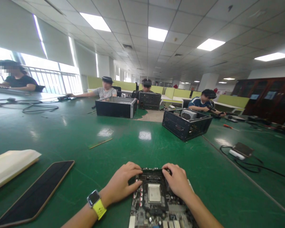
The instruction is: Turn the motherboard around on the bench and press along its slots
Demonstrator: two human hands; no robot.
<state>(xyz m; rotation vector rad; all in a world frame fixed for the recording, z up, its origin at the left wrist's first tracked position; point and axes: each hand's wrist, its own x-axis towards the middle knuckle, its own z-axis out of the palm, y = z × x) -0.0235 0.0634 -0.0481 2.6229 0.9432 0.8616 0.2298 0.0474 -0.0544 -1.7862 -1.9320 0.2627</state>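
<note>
A motherboard [142, 210] lies on the green table in front of me, with a silver processor [154, 193] in its socket. Dark memory slots [152, 173] run across its far end, between my hands. My left hand [123, 182] is closed on the left end of these slots, its thumb over the board. At the opposite end, my right hand [178, 180] grips the corner with its fingers bent. Whether a module sits in the slots is hard to make out. A green memory module [101, 143] with a gold edge lies farther off.
Left are a dark tablet-like panel [38, 193] and a pale packet [11, 164]. Computer cases [114, 107] and an open case [184, 125] stand ahead. A cabled device [242, 150] and a screwdriver [229, 127] lie right. Several people sit around the table [123, 148].
</note>
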